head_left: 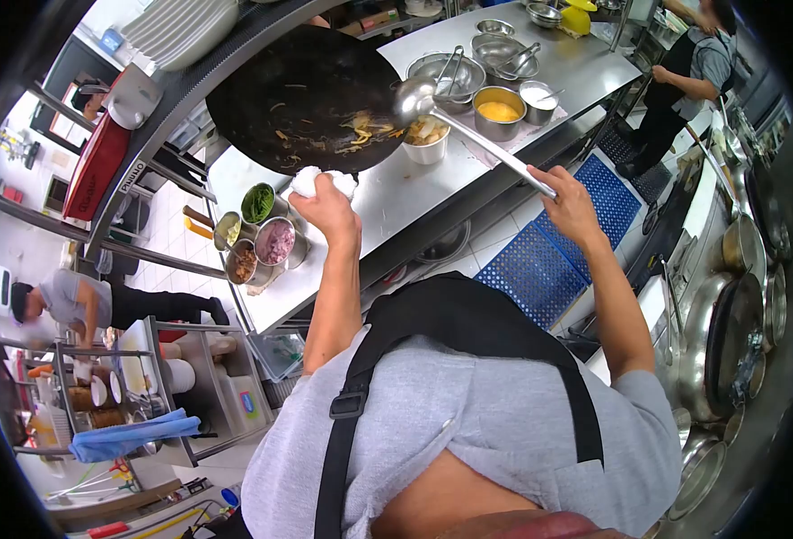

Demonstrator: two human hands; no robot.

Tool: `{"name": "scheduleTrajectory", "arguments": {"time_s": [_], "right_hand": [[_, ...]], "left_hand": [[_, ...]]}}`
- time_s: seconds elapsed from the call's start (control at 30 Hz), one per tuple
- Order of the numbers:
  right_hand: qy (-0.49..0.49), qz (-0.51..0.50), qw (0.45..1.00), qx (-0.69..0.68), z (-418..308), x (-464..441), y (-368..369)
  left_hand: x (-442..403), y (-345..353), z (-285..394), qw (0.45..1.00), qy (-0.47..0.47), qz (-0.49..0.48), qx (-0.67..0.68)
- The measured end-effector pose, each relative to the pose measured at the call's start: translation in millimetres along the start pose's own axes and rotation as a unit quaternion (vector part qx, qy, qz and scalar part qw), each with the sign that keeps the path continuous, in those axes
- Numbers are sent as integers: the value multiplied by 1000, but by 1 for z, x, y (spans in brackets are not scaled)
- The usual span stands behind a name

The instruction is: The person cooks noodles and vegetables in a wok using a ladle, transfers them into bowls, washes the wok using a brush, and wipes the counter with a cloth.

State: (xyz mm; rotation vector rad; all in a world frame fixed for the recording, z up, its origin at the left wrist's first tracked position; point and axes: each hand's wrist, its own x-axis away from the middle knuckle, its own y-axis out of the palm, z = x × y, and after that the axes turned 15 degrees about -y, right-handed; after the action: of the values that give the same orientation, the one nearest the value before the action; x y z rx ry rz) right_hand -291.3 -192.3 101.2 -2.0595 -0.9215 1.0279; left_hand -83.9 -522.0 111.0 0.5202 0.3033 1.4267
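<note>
My left hand (332, 208) is closed around a white cloth (308, 182) at the near rim of a large black wok (280, 99), which is tilted over the steel counter. Strips of cooked food (361, 133) cling to the wok's inside. In my right hand (565, 205) is the handle of a long metal ladle (486, 148). The ladle's bowl sits above a white tub (426, 153) holding pale and brown food, close to the wok's right rim. Whether ladle and wok touch, I cannot tell.
Metal pots of chopped onion (277, 242), green herbs (258, 205) and brown bits (242, 262) stand left. Behind the ladle are a pot of yellow liquid (497, 112) and steel bowls (504, 56). Pans (720, 341) line the right; a co-worker (695, 72) stands beyond the blue mat (549, 260).
</note>
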Motion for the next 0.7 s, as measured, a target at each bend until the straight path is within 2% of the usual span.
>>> {"name": "scheduleTrajectory", "arguments": {"time_s": [0.1,0.23,0.43,0.57,0.7], "right_hand": [[-20,1,999,31,8,8,-18],[-11,10,999,43,0,6,-28],[-43,30,992,-115,-29,-46,27],[-71,18,990,-122,-24,-43,55],[-49,3,998,-43,-11,-10,24]], "left_hand": [[2,5,2,1000,-10,-16,-2],[-16,4,-11,999,26,-14,-18],[-9,2,-11,1000,4,-11,-17],[1,5,-4,1000,-2,-9,-14],[-11,1,-13,1000,11,-11,11]]}}
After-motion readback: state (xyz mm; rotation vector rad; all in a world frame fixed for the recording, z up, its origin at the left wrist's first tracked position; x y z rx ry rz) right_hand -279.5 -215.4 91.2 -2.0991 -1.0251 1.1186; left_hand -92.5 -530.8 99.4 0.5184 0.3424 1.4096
